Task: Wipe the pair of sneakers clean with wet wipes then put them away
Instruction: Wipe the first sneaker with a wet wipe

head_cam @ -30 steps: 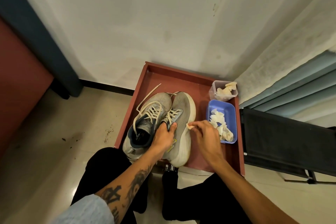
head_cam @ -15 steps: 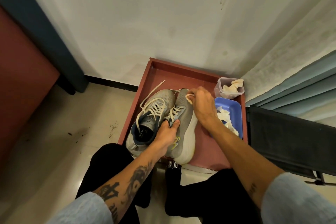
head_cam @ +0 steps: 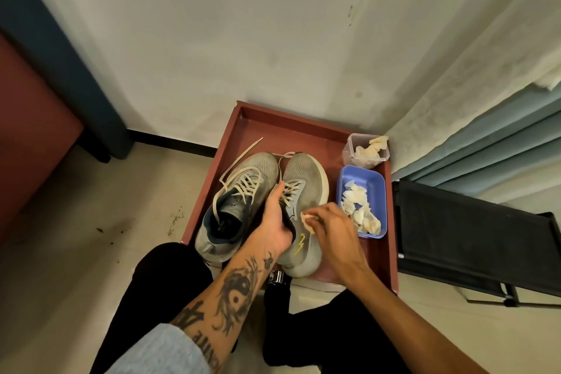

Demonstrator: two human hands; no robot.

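Grey mesh right sneaker (head_cam: pixel 306 191), soft and light, is steadied at its collar by the gripping left hand (head_cam: pixel 274 222). Right hand (head_cam: pixel 329 226) pinches a limp wet wipe (head_cam: pixel 306 217) against its side.

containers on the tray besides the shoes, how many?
2. A clear plastic tub holding crumpled wipes sits in the red tray's far right corner; a blue dish of wipe pieces lies just nearer, along the right rim. None appear hidden.

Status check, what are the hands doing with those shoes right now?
Left hand grips right sneaker at its collar. Right hand presses wipe on its side. Left sneaker alongside. Nothing in the way.
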